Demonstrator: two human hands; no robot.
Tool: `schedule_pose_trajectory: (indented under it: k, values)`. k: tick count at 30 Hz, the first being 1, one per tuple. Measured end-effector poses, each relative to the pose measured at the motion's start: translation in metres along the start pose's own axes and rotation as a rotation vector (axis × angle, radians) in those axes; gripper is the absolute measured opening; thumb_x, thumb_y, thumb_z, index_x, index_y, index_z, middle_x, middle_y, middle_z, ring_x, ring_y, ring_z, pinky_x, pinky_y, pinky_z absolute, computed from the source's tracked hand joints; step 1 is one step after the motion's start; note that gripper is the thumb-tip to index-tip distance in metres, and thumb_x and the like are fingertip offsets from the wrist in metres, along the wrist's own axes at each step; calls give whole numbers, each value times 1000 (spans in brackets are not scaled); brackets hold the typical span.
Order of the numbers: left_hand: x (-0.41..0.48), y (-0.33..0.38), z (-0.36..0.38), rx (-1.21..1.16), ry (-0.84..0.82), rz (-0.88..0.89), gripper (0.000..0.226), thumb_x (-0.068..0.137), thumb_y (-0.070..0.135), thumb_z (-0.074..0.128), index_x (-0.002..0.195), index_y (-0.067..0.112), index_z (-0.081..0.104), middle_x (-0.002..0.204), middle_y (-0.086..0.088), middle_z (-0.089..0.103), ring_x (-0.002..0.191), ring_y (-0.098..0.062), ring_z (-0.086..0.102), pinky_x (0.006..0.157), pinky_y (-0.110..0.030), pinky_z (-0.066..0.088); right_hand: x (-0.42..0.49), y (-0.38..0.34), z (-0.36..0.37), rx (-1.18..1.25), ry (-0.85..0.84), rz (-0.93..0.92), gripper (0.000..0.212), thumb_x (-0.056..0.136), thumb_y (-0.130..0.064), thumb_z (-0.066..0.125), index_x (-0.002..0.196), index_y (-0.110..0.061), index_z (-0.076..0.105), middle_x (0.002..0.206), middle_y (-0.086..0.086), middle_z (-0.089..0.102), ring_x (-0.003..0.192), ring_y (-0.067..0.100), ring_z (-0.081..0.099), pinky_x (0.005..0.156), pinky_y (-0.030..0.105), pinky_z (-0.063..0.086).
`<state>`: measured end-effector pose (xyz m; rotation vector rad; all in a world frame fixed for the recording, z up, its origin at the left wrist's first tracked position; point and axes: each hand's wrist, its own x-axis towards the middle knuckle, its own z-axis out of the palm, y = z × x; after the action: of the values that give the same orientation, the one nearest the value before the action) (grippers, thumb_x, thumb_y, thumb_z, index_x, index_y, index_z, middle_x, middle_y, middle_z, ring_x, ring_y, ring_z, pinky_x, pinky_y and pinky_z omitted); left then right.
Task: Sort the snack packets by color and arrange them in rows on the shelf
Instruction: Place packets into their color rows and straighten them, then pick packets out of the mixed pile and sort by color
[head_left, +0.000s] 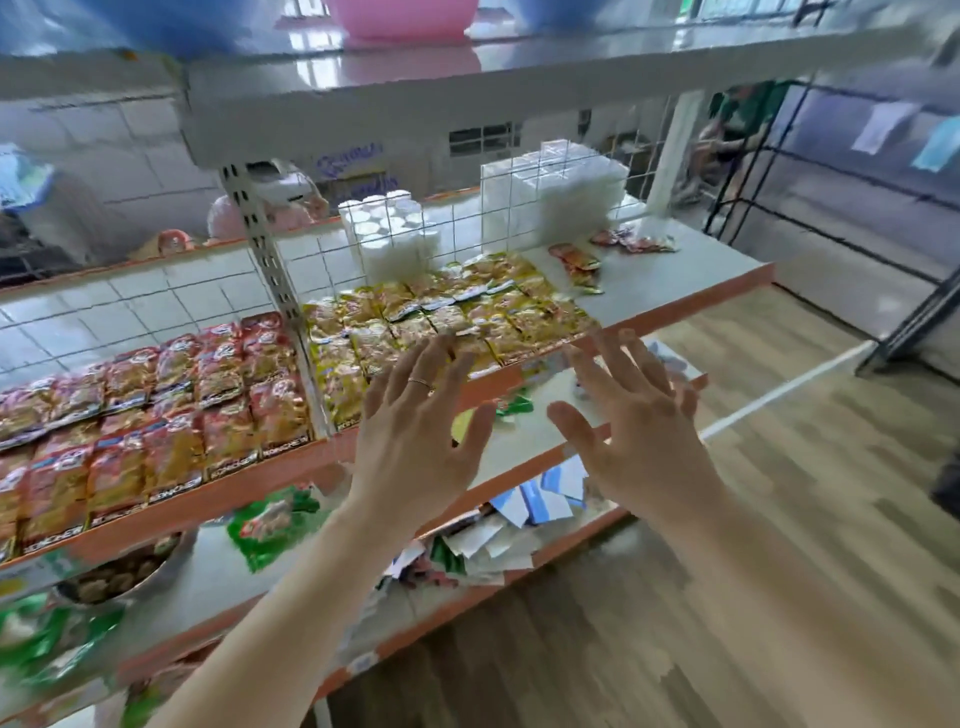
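Both hands, my left hand (415, 436) and right hand (636, 431), hover spread and empty before the shelf (675, 299) edge (squaring rows, I'd judge). Beyond lie yellow packets (441, 317) beside red packets (156, 400), flat, long axes running front to back; loose packets (576, 260) wait farther right.

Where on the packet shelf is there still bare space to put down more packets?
The free patch is the right end of the shelf, between the yellow packets and the loose red packets near the corner. The left stretch is fully covered by red packets. Both the left hand and the right hand are empty, fingers spread.
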<state>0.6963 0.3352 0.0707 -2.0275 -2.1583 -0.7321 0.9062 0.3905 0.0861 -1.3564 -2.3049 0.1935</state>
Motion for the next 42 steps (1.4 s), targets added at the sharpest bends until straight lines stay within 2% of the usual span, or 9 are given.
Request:
schedule_pose_trajectory:
  k: [11, 15, 19, 22, 27, 34, 38, 42]
  values:
    - [59, 41, 72, -80, -86, 125, 63, 97, 59, 30, 148, 26, 48, 161, 1, 35, 149, -24, 30, 121, -51, 24, 7, 74, 7, -29, 3, 201, 70, 90, -71, 19, 149, -39, 38, 165, -10, 18, 152, 14, 7, 116, 57, 13]
    - [98, 49, 95, -132, -95, 135, 64, 96, 60, 29, 148, 28, 46, 162, 3, 34, 150, -23, 29, 122, -52, 23, 38, 91, 4, -64, -39, 256, 75, 87, -75, 13, 151, -42, 32, 166, -12, 13, 153, 13, 2, 118, 56, 7]
    - [140, 52, 111, -137, -74, 151, 62, 97, 60, 28, 149, 30, 44, 161, 4, 35, 149, -22, 30, 121, -47, 18, 80, 104, 3, -84, -66, 255, 77, 86, -76, 11, 153, -43, 28, 166, -16, 5, 153, 11, -3, 120, 53, 0]
    - [167, 48, 118, -145, -75, 150, 63, 97, 62, 27, 150, 31, 44, 162, 5, 34, 150, -20, 27, 122, -41, 11, 110, 111, 6, -94, -74, 246, 71, 89, -74, 18, 152, -42, 29, 165, -17, 5, 154, 13, -1, 120, 55, 1]
    - [201, 42, 135, -171, -76, 161, 60, 98, 59, 32, 146, 27, 50, 160, 0, 37, 148, -24, 31, 120, -52, 27, 139, 125, 14, -81, -86, 247, 76, 86, -77, 13, 152, -42, 31, 165, -16, 7, 154, 12, 1, 120, 54, 2]
    - [226, 58, 161, -156, -88, 156, 58, 99, 58, 35, 145, 25, 50, 160, 0, 37, 149, -24, 30, 122, -50, 22, 159, 163, 21, -79, -84, 243, 74, 87, -76, 15, 151, -42, 34, 165, -15, 10, 153, 12, 2, 119, 54, 4]
    - [239, 78, 169, -131, -84, 122, 63, 98, 60, 29, 146, 26, 49, 161, 0, 35, 150, -25, 29, 121, -47, 16, 171, 193, 18, -60, -64, 208, 75, 88, -76, 17, 150, -40, 37, 165, -12, 16, 154, 15, 7, 118, 59, 8]
    - [251, 104, 179, -108, -46, 49, 63, 97, 61, 29, 145, 26, 50, 160, 0, 37, 149, -24, 30, 121, -50, 21, 184, 227, 5, -31, -81, 149, 78, 85, -78, 13, 150, -41, 35, 165, -14, 13, 154, 14, 4, 118, 58, 7]
